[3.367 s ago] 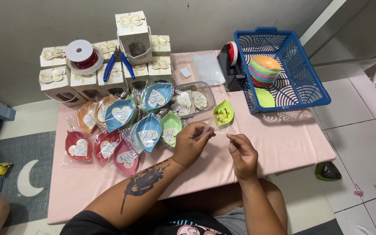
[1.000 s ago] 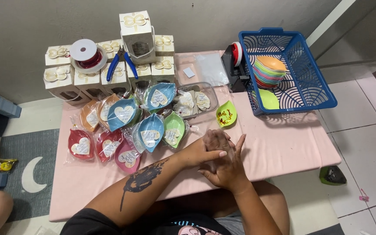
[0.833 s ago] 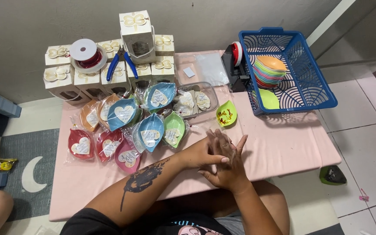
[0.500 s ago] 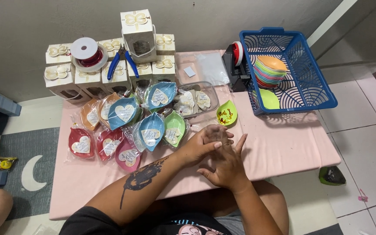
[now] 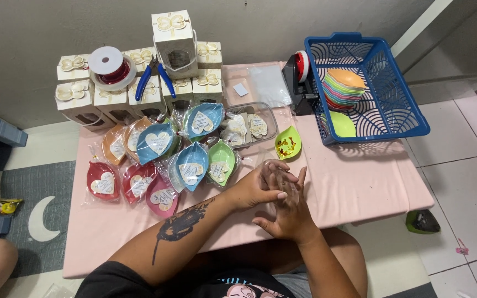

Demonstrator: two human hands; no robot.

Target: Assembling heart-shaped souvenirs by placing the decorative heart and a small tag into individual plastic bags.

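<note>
Left hand laid over right hand above pink table, fingers overlapping; maybe a clear wrapper pinched btwn them, too blurred, so grip can't be told for either. Nearest item: small yellow-green leaf dish, just beyond fingertips, not touched. Wrapped coloured leaf dishes clustered to left. Blue basket w/ stacked dishes at far right corner.

Left hand overlaps right hand above the pink table, fingers touching. Green leaf dish lies just beyond them. Wrapped leaf dishes left, blue basket right, white boxes behind.
</note>
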